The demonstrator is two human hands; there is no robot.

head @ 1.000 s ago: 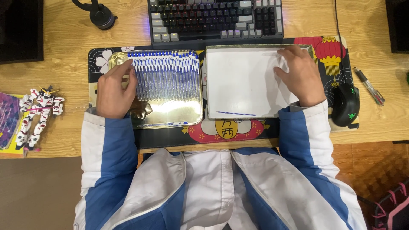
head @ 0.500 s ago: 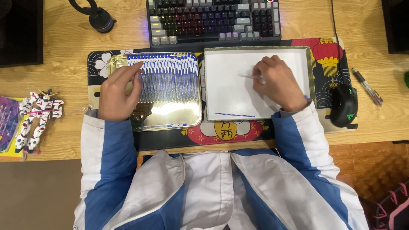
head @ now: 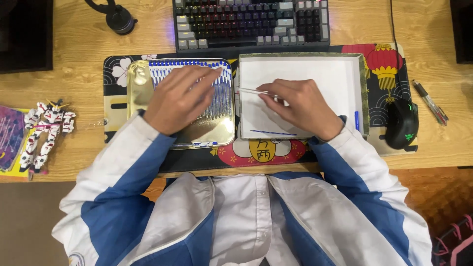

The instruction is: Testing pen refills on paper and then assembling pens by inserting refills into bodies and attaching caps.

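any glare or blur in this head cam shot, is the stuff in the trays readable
Head view: the gold metal tray throws bright glare along its bare left and lower parts; the white tray is evenly lit and nearly washed out. The left hand and right hand look slightly soft, the thin stick at the right fingertips is faint, while the blue-tipped sticks remain distinguishable.

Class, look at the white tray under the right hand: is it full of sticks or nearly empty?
Nearly empty. The white tray shows bare white, with one blue stick lying near its front edge.
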